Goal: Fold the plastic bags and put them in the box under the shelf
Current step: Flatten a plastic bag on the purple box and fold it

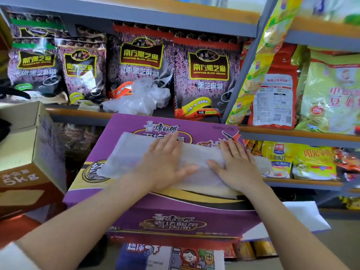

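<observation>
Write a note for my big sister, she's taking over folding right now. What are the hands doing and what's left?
Left hand: flat, pressing the plastic bag.
Right hand: flat, pressing the same bag.
The bag lies smoothed on the purple carton, partly folded.
More crumpled bags wait on the shelf behind.
Left: finish this fold, fold the rest, put all in the box under the shelf. Which box is unclear.

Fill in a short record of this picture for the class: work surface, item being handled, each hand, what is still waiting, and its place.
work surface: purple carton, top face
item being handled: flattened clear plastic bag lying on the carton
left hand: flat, fingers straight, pressing the bag
right hand: flat, pressing the bag's right part
still waiting: crumpled plastic bags, unfolded
their place: shelf board behind the carton, in front of black sesame packets
</observation>
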Motion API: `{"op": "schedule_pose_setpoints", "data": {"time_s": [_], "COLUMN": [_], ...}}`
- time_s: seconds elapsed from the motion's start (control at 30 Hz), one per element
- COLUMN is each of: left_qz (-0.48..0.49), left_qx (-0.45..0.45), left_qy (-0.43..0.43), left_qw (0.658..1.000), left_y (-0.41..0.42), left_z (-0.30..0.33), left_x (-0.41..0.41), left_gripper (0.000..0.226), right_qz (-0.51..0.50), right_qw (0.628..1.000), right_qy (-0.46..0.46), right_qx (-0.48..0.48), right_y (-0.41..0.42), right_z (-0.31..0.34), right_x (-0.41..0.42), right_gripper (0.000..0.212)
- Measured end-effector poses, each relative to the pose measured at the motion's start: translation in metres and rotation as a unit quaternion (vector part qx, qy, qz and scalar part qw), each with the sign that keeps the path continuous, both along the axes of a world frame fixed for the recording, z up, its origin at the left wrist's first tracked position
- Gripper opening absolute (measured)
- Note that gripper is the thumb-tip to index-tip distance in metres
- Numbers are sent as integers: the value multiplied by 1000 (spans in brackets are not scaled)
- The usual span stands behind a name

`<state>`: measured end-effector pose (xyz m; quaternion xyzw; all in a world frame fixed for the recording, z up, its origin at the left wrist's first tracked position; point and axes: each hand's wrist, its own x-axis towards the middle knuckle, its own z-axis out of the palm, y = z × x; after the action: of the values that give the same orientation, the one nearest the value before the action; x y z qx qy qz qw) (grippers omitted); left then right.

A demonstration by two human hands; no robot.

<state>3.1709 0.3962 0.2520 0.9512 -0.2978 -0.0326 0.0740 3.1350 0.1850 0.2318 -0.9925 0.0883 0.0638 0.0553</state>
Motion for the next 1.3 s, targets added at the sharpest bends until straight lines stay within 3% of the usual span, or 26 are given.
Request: {"op": "schedule_pose_setpoints", "data": {"time_s": [0.17, 0.27, 0.4, 0.53, 0.6, 0.7, 0.73, 0.9, 1.0, 1.1, 1.23, 1.3], "left_qz": [-110, -74, -31, -10, -10, -14, -16, -35, -39, -34, -81, -124], "left_qx": [-40, -45, 30, 54, 57, 68, 71, 73, 75, 64, -20, -36], "left_qy": [-2, 6, -4, 15, 18, 15, 14, 24, 23, 9, -48, -114], "left_qw": [993, 996, 999, 998, 998, 997, 997, 996, 996, 997, 995, 985], "left_y": [-82, -82, -57, -39, -38, -39, -39, -39, -39, -38, -39, -43], "left_z": [-7, -21, -24, -22, -21, -20, -20, -18, -18, -18, -14, -19], "left_x": [-18, -18, -13, -13, -14, -13, -12, -12, -11, -14, -33, -48], "left_gripper": [113, 118, 130, 137, 140, 143, 143, 139, 138, 135, 125, 110], "right_qz": [4, 15, 43, 7, -46, -143, -153, -132, -152, -119, -73, -39], "right_qw": [1000, 1000, 999, 997, 973, 866, 858, 887, 866, 857, 782, 764], "right_qy": [13, -4, -20, -42, -54, -38, -23, 38, 105, 109, 17, 2], "right_qx": [1, 12, 24, 63, 221, 478, 490, 441, 465, 490, 619, 644], "right_y": [-3, -6, -19, -48, -62, -75, -81, -99, -101, -100, -98, -95], "right_z": [-1, -1, -4, -10, -15, -15, -12, 12, 25, 31, 38, 43], "right_x": [0, 0, -4, -8, -8, -7, -6, 0, -1, -4, -11, -17], "right_gripper": [72, 73, 75, 73, 63, 49, 43, 29, 29, 7, 16, 18]}}
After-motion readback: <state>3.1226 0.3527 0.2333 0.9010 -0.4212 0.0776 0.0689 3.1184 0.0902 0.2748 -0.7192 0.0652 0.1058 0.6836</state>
